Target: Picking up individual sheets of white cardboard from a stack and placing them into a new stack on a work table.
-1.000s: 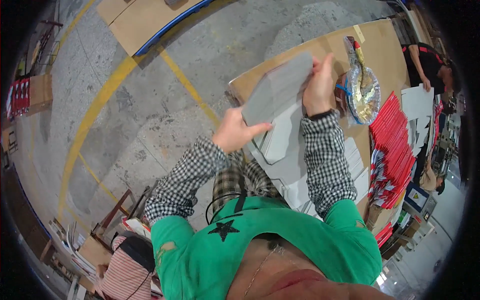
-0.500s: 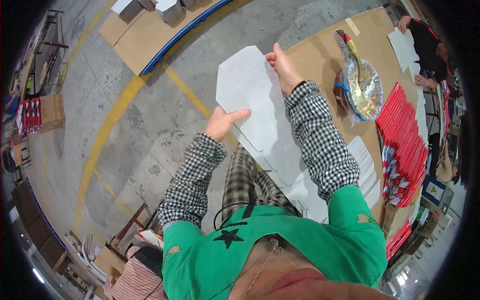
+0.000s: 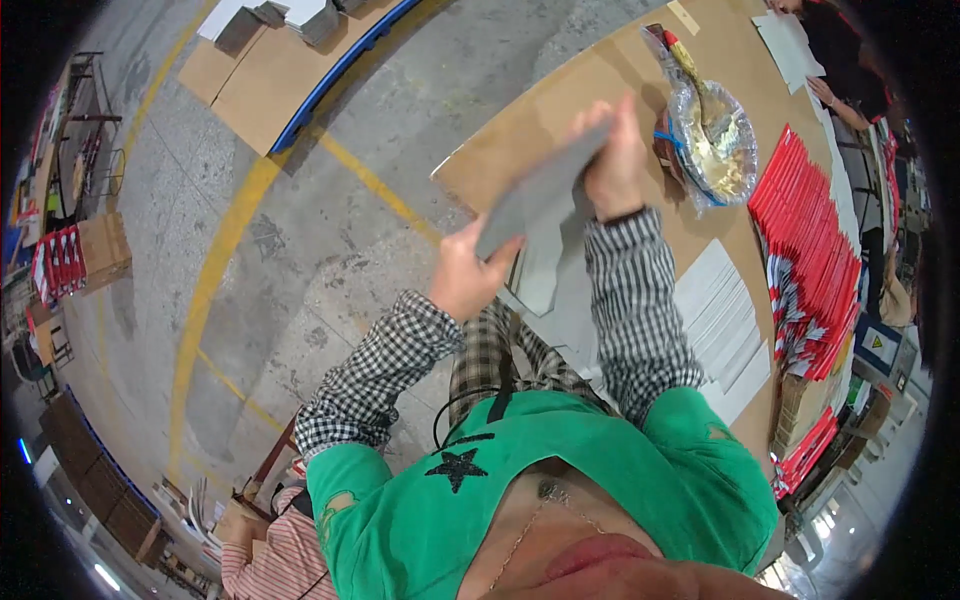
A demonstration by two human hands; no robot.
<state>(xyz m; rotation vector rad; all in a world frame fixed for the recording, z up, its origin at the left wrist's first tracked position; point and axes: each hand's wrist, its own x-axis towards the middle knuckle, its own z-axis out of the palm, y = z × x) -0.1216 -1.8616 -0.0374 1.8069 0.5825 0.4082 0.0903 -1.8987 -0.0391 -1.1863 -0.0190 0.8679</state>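
Note:
Between both hands I hold a grey-white cardboard piece, tilted up so that its face is seen at a slant. My left hand grips its near left end, thumb on top. At the far right end, my right hand is closed on the same piece; its fingers are somewhat blurred. Below the piece, more white sheets lie at the table edge, partly hidden by my right forearm. Right of that forearm is a fanned row of white sheets.
On the brown-covered table stands a plastic-lined bowl of yellowish paste, with a brush in it. Red folded pieces are stacked at right. Another person's hand touches white sheets. A blue-edged cardboard-topped platform is at far left.
The cardboard piece has gone from lying nearly flat to tilted up on edge. My left hand has moved right and slightly down; my right hand has shifted right. The view has shifted slightly.

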